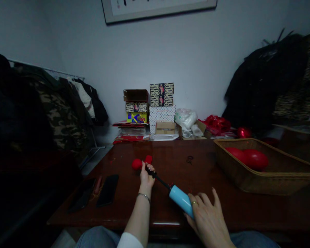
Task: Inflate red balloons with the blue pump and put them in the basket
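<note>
A light blue hand pump with a black rod lies slantwise across my lap side of the table, between my two hands. My left hand is wrapped round the black end of the rod, farther out over the table. Two red pieces, a round one and a smaller one, show right beside its fingers; whether they touch the hand I cannot tell. The blue barrel is held by my right hand, with the thumb beneath and one finger lifted away. A ring is on that hand.
To the right stands a wicker basket with red balloons inside. A dark phone and other flat items lie at left. A dark coiled loop rests mid-table. Stacked boxes and plastic bags line the back.
</note>
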`<state>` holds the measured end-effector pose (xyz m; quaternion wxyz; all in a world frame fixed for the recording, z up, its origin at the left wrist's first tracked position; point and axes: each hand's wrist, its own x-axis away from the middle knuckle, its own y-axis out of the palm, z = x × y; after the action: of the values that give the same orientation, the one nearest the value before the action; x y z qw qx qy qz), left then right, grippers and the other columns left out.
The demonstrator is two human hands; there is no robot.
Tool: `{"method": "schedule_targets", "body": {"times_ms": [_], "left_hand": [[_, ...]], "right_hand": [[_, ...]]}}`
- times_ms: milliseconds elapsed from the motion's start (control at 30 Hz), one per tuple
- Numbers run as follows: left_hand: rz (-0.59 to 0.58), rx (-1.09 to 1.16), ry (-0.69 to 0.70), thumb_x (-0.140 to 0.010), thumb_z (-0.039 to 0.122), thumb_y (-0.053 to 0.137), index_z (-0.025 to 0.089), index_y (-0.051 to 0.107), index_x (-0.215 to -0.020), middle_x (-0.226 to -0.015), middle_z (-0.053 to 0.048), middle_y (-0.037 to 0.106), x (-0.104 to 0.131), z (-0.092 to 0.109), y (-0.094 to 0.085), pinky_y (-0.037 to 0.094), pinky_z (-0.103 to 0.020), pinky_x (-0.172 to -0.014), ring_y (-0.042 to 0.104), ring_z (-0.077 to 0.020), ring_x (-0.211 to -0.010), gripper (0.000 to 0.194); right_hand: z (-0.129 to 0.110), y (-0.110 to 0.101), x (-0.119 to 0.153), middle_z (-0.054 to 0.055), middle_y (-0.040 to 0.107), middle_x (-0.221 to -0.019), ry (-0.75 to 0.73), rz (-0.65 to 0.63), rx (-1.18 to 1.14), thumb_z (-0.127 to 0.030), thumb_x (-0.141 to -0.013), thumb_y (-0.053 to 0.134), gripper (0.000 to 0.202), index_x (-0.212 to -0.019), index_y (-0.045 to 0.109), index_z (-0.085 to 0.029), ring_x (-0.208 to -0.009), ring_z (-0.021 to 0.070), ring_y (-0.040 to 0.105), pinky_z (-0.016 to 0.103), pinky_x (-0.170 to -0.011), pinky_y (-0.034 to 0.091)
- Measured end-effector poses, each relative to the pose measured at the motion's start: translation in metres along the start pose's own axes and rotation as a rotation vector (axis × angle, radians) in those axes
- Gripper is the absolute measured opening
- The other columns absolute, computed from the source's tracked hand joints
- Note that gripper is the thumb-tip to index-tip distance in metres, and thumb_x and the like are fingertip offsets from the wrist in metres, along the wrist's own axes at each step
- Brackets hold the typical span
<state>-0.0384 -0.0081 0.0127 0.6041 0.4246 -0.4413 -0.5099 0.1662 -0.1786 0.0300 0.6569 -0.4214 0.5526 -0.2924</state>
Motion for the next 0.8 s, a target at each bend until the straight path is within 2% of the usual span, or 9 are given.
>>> {"method": "schedule_targets", "body": {"times_ms": [233,400,567,800], "left_hand": [[0.024,-0.032,0.027,-0.089,0.034,0.049,0.017,0.044,-0.07,-0.057,0.005,0.04,0.013,-0.015,0.0,0.036,-0.015,-0.042,0.041,-0.005,-0.043,0.026],[0.027,-0.004,0.021,-0.09,0.034,0.048,0.017,0.044,-0.072,-0.059,0.004,0.039,0.019,-0.02,0.004,0.036,-0.014,-0.04,0.039,-0.0044,-0.043,0.025],[0.127,-0.071,0.078,-0.09,0.034,0.048,0.017,0.042,-0.072,-0.058,0.006,0.034,0.009,-0.016,-0.002,0.023,-0.012,-0.031,0.031,-0.0024,-0.038,0.026],[0.174,-0.132,0.146,-0.091,0.035,0.047,0.017,0.04,-0.069,-0.056,0.007,0.032,-0.006,0.002,-0.007,0.022,-0.012,-0.03,0.029,-0.0015,-0.036,0.029]], "right_hand": [[-0.019,-0.004,-0.02,0.009,0.067,-0.094,0.044,-0.043,-0.009,-0.032,-0.077,0.061,0.035,-0.107,0.06,-0.016,-0.101,0.0273,0.053,0.061,-0.107,0.004],[-0.032,0.003,-0.031,0.01,0.066,-0.095,0.093,-0.082,-0.033,-0.031,-0.078,0.06,0.033,-0.107,0.06,-0.016,-0.101,0.0295,0.052,0.068,-0.102,0.005],[-0.035,0.011,-0.028,0.011,0.066,-0.1,0.075,-0.071,-0.058,-0.032,-0.078,0.06,0.041,-0.115,0.056,-0.015,-0.107,0.0308,0.05,0.068,-0.102,0.0],[-0.021,0.003,-0.013,0.011,0.068,-0.098,0.02,-0.079,-0.024,-0.034,-0.078,0.059,0.038,-0.11,0.06,-0.014,-0.111,0.0308,0.051,0.065,-0.106,-0.002]]}}
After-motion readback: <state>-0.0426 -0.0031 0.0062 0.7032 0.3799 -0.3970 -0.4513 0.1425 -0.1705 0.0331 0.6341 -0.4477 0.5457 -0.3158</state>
